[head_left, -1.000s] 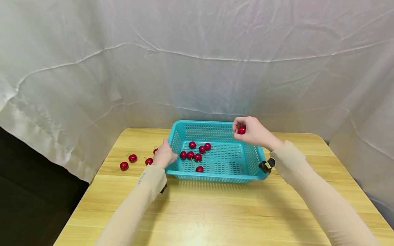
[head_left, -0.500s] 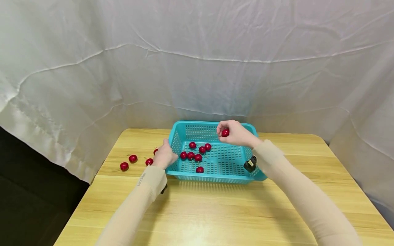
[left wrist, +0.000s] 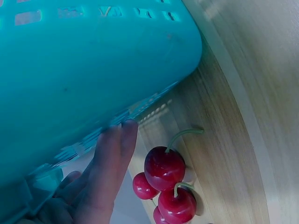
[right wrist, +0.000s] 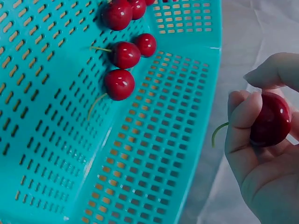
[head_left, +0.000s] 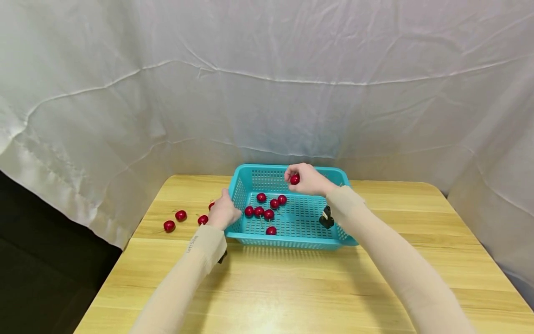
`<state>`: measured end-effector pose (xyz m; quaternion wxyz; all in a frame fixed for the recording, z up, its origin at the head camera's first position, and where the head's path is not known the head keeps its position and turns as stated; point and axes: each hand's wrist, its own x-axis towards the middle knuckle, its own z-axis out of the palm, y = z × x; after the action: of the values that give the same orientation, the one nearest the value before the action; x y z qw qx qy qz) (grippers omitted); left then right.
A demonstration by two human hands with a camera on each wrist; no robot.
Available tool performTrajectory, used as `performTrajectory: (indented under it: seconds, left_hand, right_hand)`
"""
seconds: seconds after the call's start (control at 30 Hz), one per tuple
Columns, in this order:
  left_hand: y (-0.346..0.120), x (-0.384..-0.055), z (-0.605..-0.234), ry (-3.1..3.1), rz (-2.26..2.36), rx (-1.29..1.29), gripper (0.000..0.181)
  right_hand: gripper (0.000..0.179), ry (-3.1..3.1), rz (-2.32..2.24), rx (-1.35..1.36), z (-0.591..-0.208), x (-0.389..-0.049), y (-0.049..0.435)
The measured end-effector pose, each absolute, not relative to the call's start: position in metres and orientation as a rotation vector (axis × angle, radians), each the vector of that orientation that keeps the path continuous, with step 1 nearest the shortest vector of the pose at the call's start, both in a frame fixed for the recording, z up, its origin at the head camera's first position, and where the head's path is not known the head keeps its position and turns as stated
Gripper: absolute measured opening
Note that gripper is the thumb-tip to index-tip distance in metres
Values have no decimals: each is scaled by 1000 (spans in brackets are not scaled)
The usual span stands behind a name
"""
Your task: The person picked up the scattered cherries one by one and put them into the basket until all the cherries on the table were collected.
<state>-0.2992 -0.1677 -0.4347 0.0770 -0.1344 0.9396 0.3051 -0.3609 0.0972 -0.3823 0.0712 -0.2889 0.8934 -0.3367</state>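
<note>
In the head view, a teal plastic basket (head_left: 288,243) with slotted walls stands on the table. My left hand (head_left: 223,212) grips its left rim, thumb over the inner side. Seen from the left wrist, its straight fingers (left wrist: 114,154) lie along the basket's outer wall (left wrist: 93,79). My right hand (head_left: 308,180) is over the far part of the basket, curled fingers round a red cherry (right wrist: 273,119). A thin green stem sticks out past those fingers. Several cherries (head_left: 259,212) lie on the basket floor, mostly toward its left side.
Several cherries (head_left: 168,226) with stems lie on the wooden table (head_left: 283,292) left of the basket, some close to my left hand. A pale curtain (head_left: 267,116) hangs behind the table and along its sides. A dark area (head_left: 41,260) borders the table's left.
My right hand has moved left with the cherry, from over the basket's right end toward its middle. The left hand and the basket have stayed nearly still.
</note>
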Motion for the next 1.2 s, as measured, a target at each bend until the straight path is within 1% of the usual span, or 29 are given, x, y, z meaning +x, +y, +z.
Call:
performTrajectory:
  seconds: [0.27, 0.53, 0.9, 1.03, 1.2]
  left_hand:
    - [-167, -300, -435, 2802, 922, -416, 81]
    - [-168, -301, -435, 2812, 928, -406, 81]
    - [-171, -300, -434, 2788, 934, -413, 86]
    - [-172, -300, -433, 2780, 957, -411, 88]
    - [-174, -300, -435, 2803, 962, -380, 84]
  right_hand:
    - [14, 2688, -830, -939, -399, -371, 83]
    - [14, 2689, -585, -994, -406, -369, 64]
    - [21, 2670, -509, -992, -412, -367, 40]
    - [21, 2663, -507, -989, -414, -369, 35]
    - [29, 2663, -459, -974, -418, -369, 30]
